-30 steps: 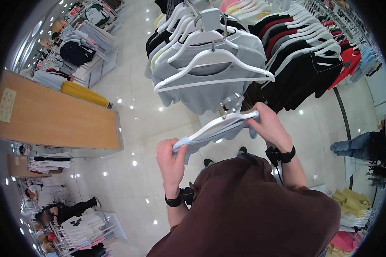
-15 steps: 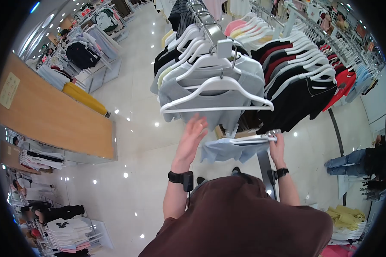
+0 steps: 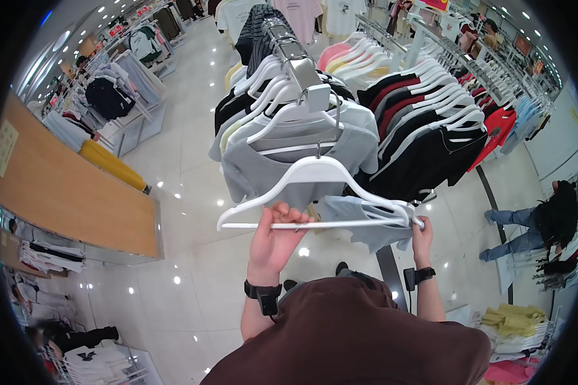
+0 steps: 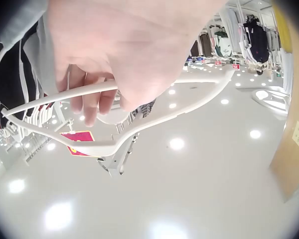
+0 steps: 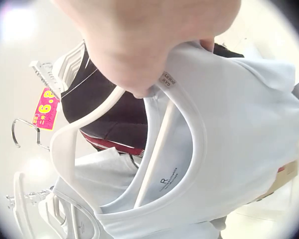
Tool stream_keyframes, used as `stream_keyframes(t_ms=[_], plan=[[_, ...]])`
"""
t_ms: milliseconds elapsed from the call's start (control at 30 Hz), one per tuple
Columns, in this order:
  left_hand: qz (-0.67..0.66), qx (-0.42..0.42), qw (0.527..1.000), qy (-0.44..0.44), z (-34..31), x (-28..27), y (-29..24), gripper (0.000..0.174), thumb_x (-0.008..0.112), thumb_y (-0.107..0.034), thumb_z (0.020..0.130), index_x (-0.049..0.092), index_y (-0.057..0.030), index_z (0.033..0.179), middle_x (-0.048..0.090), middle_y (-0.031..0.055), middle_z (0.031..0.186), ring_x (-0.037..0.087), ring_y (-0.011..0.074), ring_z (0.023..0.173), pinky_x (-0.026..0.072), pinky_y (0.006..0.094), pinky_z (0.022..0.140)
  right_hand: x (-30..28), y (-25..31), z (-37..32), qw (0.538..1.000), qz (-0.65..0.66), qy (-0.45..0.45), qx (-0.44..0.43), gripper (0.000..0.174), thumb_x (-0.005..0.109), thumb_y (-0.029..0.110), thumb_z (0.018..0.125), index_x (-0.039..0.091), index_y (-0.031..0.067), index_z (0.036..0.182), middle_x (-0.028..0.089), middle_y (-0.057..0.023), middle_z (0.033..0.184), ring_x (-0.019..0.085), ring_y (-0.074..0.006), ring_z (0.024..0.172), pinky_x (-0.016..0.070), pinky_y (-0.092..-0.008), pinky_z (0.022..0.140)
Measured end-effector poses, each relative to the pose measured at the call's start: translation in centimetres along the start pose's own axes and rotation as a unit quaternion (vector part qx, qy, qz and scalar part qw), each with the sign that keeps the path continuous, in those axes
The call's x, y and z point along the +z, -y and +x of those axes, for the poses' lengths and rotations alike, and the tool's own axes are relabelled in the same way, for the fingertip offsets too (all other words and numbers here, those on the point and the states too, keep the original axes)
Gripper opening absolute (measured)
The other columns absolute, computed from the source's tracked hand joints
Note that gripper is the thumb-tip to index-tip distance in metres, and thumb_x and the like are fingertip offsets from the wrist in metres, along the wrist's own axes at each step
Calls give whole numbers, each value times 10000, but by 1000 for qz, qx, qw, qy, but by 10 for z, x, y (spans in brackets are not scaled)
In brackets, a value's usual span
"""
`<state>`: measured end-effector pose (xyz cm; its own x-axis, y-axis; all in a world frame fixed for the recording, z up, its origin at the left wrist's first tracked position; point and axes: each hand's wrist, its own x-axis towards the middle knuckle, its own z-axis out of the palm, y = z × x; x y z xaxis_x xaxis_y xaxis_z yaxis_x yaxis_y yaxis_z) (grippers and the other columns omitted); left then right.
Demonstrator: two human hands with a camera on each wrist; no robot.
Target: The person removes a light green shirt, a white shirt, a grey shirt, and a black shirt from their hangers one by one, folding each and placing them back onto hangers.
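Observation:
My left hand curls its fingers round the bottom bar of a bare white hanger; the left wrist view shows the fingers over that bar. Whether its hook touches anything, I cannot tell. At the right, my right hand grips one end of a second white hanger, which carries a light blue shirt. The right wrist view has this hand pinching the shirt and hanger beside the collar. The bare hanger's right end overlaps the shirt's hanger in the head view.
A grey shirt hangs foremost on the rack ahead, below a metal rail. Black shirts hang to its right. A wooden counter stands at the left. Someone in jeans is at the right.
My left hand let go of the blue shirt's hanger and took hold of the bare one, which is now lower and nearer. The right hand carried the shirt to the right.

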<state>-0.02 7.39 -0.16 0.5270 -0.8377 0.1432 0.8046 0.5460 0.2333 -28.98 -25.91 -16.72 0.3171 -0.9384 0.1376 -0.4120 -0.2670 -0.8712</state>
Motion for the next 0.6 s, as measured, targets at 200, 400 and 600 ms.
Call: stream_keyframes(t_ms=[200,400,600], plan=[[125,8,992,25,-22,4,2,395,378,-418,1141,538,-103,965,667,169,1271,514,334,1385,373,549,1187,21,109,43,995,40,69,-67,369,763,280,967,573,31,772,523,10,662,434,-77,680,379,-290,601],[126,-1,992,19,-35,15,7,380,429,-433,1127,552,-121,947,633,144,1379,468,331,1440,406,529,1171,52,207,91,978,78,144,-131,355,742,279,962,584,27,769,495,30,646,421,-56,632,341,-279,554],[114,6,993,3,-43,15,9,337,456,-412,1123,599,-118,1040,584,132,1443,442,320,1458,400,521,1176,79,291,98,966,19,145,-213,333,744,258,937,599,-13,809,512,-27,633,448,-86,629,374,-307,566]])
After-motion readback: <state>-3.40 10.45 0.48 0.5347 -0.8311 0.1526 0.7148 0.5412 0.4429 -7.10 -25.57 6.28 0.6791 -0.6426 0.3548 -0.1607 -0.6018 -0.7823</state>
